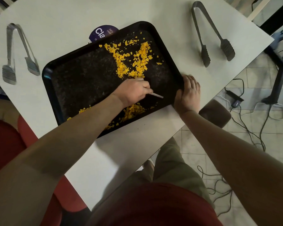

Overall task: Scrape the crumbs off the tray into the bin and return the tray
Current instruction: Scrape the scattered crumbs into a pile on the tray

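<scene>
Left hand (134, 91) was inside the black rectangular plastic tray (56, 88), fingers curled around a thin pale scraper handle (156, 95); blade end hidden under the hand, can't tell its shape. Right hand (188, 93) gripped the tray's right rim, thumb on the inside edge, fingers wrapped over the outside. Tray sat flat on the white table (121, 152), rotated, long axis running lower-left to upper-right, right corner close to the table edge.

Key relation: yellow flaky crumbs (132, 61) lay in 2 patches. Main pile just beyond the left hand's knuckles, toward the far right corner; smaller patch near the front rim, under and beside the left forearm. Left hand was the nearer one to both. No bin visible in frame, so the tip-out direction is unclear; judged still at the gathering stage.

Farther out: 2 steel serving tongs, 1 far left (18, 54), 1 far right (209, 35), both well apart from the tray. A purple round sticker (101, 32) peeked out from behind the tray's far rim. Tiled floor (202, 144) with black cables (251, 128) to the right, red chair (7, 144) at left.
</scene>
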